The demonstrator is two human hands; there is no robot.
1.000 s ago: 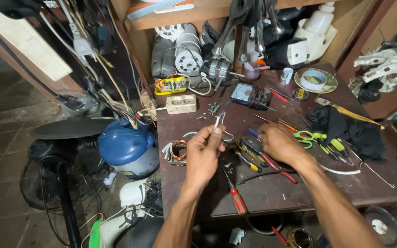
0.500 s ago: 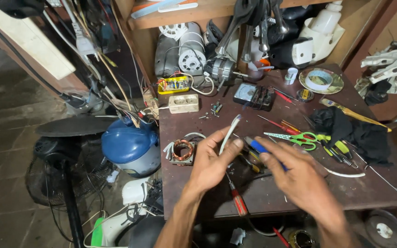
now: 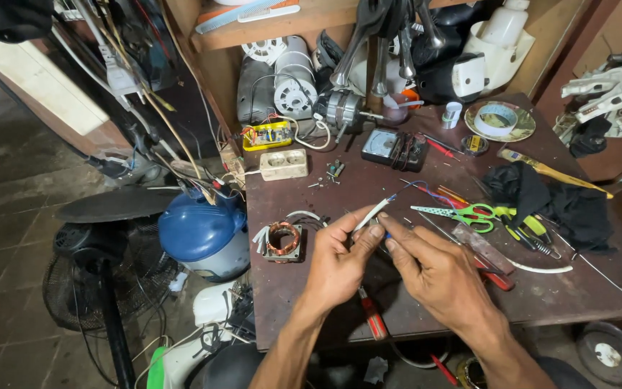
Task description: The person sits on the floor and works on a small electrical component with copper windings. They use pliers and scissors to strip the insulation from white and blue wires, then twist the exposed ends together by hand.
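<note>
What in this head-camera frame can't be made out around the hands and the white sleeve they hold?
- Lower end of the white sleeve: hidden in the head view behind the left hand.
- What the right hand pinches: covered by its own fingers; only a blue bit shows.
- Red-handled screwdriver: its shaft is hidden under the left hand.
- Meter dial: too small to read.
- Floor fan: its base is cut off by the bottom edge.

Colours on the workbench I am viewing.
I am seeing a white sleeve (image 3: 373, 214) tipped blue, green-handled scissors (image 3: 469, 213), a red-handled screwdriver (image 3: 373, 318), a copper-wound stator (image 3: 283, 239), a yellow circuit board (image 3: 268, 135), a black cloth (image 3: 548, 202), a reddish-brown table (image 3: 340, 191).
</note>
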